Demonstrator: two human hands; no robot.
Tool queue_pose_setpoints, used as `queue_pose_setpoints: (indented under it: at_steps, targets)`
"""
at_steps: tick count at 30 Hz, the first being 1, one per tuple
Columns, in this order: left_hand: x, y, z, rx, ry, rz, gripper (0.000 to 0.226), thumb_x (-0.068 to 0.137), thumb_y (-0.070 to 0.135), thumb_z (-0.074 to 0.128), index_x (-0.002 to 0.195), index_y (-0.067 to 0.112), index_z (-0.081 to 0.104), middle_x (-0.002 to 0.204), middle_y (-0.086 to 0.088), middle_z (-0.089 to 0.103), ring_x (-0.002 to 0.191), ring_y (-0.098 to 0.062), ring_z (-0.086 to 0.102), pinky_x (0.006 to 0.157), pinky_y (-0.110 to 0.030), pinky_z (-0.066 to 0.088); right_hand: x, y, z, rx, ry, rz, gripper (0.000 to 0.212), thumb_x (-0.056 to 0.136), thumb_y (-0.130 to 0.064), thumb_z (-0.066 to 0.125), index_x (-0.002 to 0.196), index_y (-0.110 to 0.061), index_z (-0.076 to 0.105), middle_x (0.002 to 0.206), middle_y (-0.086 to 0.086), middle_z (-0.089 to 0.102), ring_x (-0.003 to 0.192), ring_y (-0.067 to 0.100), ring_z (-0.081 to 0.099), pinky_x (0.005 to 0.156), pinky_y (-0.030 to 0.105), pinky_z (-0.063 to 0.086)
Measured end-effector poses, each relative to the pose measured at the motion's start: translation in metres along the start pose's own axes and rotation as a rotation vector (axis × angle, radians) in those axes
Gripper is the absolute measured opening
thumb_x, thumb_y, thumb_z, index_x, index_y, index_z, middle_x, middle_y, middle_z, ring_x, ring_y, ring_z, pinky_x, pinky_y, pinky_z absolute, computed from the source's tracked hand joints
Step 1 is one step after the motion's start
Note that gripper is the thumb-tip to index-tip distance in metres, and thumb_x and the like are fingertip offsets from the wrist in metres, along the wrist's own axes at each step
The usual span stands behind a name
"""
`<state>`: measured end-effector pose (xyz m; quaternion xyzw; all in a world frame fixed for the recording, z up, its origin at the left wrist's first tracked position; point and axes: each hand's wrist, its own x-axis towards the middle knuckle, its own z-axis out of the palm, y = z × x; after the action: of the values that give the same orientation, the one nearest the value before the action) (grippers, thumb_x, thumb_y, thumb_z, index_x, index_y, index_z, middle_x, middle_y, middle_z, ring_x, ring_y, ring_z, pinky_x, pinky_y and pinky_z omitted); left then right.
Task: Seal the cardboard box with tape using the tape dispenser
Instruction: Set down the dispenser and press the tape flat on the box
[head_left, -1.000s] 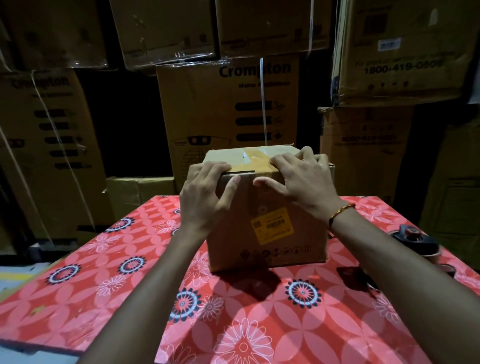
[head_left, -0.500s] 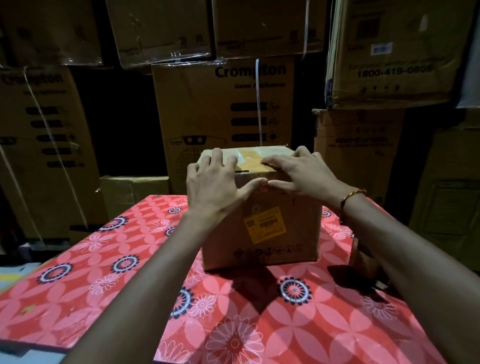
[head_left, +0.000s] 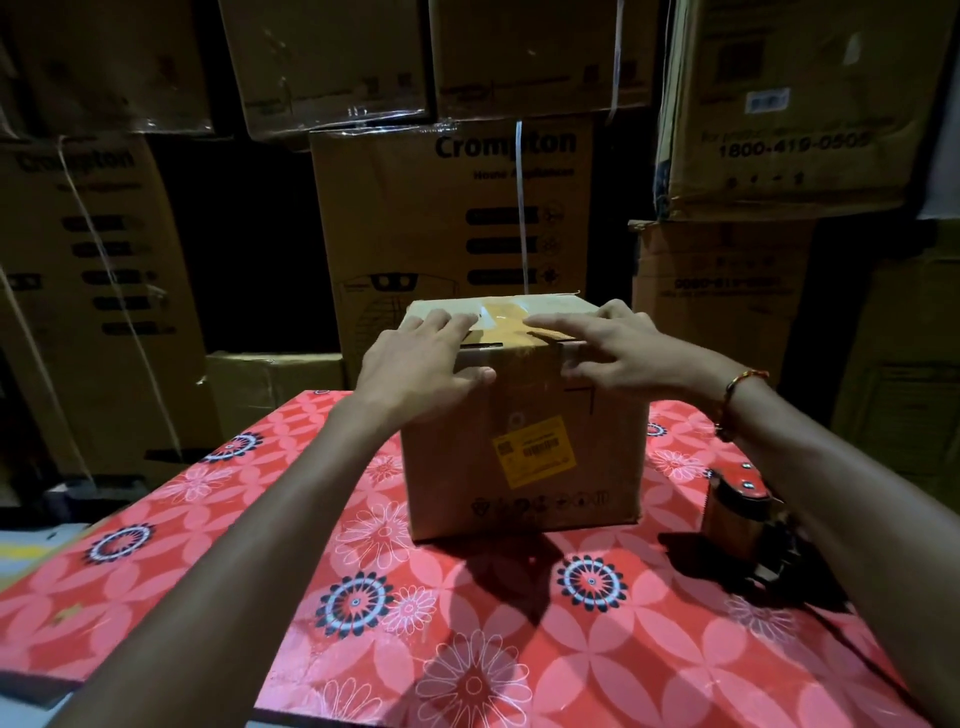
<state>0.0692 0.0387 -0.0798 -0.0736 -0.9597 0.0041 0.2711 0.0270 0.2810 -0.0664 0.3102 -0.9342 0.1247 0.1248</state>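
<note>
A small brown cardboard box (head_left: 524, 457) with a yellow label stands on the red flowered table (head_left: 467, 649). A strip of brown tape (head_left: 506, 325) runs across its top and down the front edge. My left hand (head_left: 415, 369) lies flat on the top left corner, thumb against the front face. My right hand (head_left: 618, 348) hovers with spread fingers over the top right edge, fingertips near the tape. The tape dispenser (head_left: 743, 514), red and black with a brown roll, rests on the table to the right of the box, under my right forearm.
Large stacked cardboard cartons (head_left: 447, 208) form a wall behind the table. A smaller carton (head_left: 270, 384) sits behind the table's far left edge. The table's left edge drops to a pale floor (head_left: 31, 540).
Both hands have flattened and spread outward along the box top, away from the tape in the middle. The view has shifted so the tape dispenser shows again on the right.
</note>
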Motion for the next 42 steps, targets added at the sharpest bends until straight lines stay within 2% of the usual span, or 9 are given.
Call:
queue_pose_setpoints:
  at_steps: [6, 12, 18, 23, 26, 32, 37, 39, 42]
  targets:
    - [-0.007, 0.011, 0.004, -0.097, 0.064, 0.23, 0.062, 0.097, 0.034, 0.058, 0.154, 0.03, 0.033, 0.16, 0.009, 0.035, 0.149, -0.016, 0.028, 0.125, -0.05, 0.007, -0.005, 0.0, 0.003, 0.043, 0.119, -0.114, 0.043, 0.098, -0.045, 0.052, 0.137, -0.059, 0.04, 0.154, -0.028, 0.037, 0.141, 0.008, 0.028, 0.108, 0.039, 0.017]
    - [0.018, 0.013, -0.008, -0.032, -0.066, 0.234, 0.066, 0.091, 0.067, 0.05, 0.147, 0.033, 0.044, 0.149, 0.009, 0.052, 0.132, -0.019, 0.051, 0.095, -0.038, 0.044, 0.003, -0.003, 0.007, -0.043, 0.162, -0.097, 0.053, 0.089, -0.062, 0.039, 0.141, -0.057, 0.043, 0.148, -0.028, 0.047, 0.131, 0.008, 0.036, 0.097, 0.038, 0.022]
    - [0.044, 0.006, -0.012, -0.075, -0.312, 0.158, 0.089, 0.074, 0.077, 0.063, 0.149, 0.038, 0.037, 0.146, 0.007, 0.054, 0.134, -0.021, 0.048, 0.091, -0.039, 0.042, 0.025, -0.013, 0.004, -0.302, 0.081, -0.05, 0.067, 0.09, -0.076, 0.033, 0.149, -0.046, 0.036, 0.147, -0.015, 0.053, 0.123, 0.015, 0.035, 0.096, 0.044, 0.028]
    - [0.039, 0.008, -0.011, -0.022, -0.286, 0.136, 0.093, 0.074, 0.073, 0.066, 0.152, 0.039, 0.029, 0.153, 0.011, 0.046, 0.138, -0.02, 0.045, 0.082, -0.035, 0.031, 0.028, -0.014, 0.004, -0.354, 0.061, -0.033, 0.092, 0.069, -0.091, 0.022, 0.149, -0.048, 0.034, 0.144, -0.016, 0.055, 0.124, 0.016, 0.035, 0.098, 0.045, 0.031]
    - [0.036, 0.008, -0.013, -0.011, -0.305, 0.088, 0.103, 0.069, 0.08, 0.066, 0.154, 0.038, 0.027, 0.157, 0.009, 0.042, 0.141, -0.023, 0.042, 0.089, -0.04, 0.037, 0.03, -0.011, 0.0, -0.339, 0.003, -0.034, 0.1, 0.06, -0.091, 0.024, 0.15, -0.049, 0.032, 0.145, -0.011, 0.053, 0.127, 0.017, 0.032, 0.098, 0.043, 0.028]
    - [0.02, -0.008, -0.021, 0.009, -0.301, 0.033, 0.105, 0.069, 0.08, 0.065, 0.156, 0.04, 0.023, 0.163, 0.013, 0.03, 0.146, -0.024, 0.035, 0.108, -0.049, 0.036, 0.024, -0.013, -0.007, -0.307, -0.071, -0.047, 0.083, 0.083, -0.066, 0.062, 0.154, -0.046, 0.025, 0.153, -0.008, 0.042, 0.135, 0.019, 0.026, 0.098, 0.041, 0.024]
    - [0.016, -0.007, -0.021, 0.014, -0.258, 0.052, 0.107, 0.067, 0.083, 0.063, 0.157, 0.037, 0.024, 0.164, 0.012, 0.029, 0.146, -0.023, 0.036, 0.106, -0.046, 0.04, 0.009, -0.019, -0.002, -0.386, -0.011, -0.034, 0.102, 0.073, -0.084, 0.049, 0.158, -0.043, 0.009, 0.166, -0.015, 0.018, 0.137, 0.022, 0.027, 0.105, 0.047, 0.03]
    - [0.015, -0.007, -0.02, 0.024, -0.248, 0.045, 0.109, 0.067, 0.084, 0.062, 0.157, 0.035, 0.024, 0.164, 0.011, 0.029, 0.146, -0.023, 0.037, 0.106, -0.045, 0.041, 0.011, -0.026, 0.002, -0.41, 0.091, -0.065, 0.096, 0.072, -0.091, 0.034, 0.155, -0.048, 0.014, 0.165, -0.021, 0.019, 0.133, 0.019, 0.032, 0.103, 0.049, 0.032]
    - [0.015, -0.007, -0.017, 0.029, -0.239, 0.044, 0.111, 0.066, 0.086, 0.061, 0.157, 0.033, 0.025, 0.163, 0.011, 0.03, 0.146, -0.022, 0.037, 0.105, -0.045, 0.041, 0.049, 0.017, 0.038, -0.42, 0.083, 0.063, 0.051, 0.088, -0.073, 0.04, 0.131, -0.048, 0.05, 0.132, -0.021, 0.058, 0.116, 0.013, 0.045, 0.088, 0.051, 0.041]
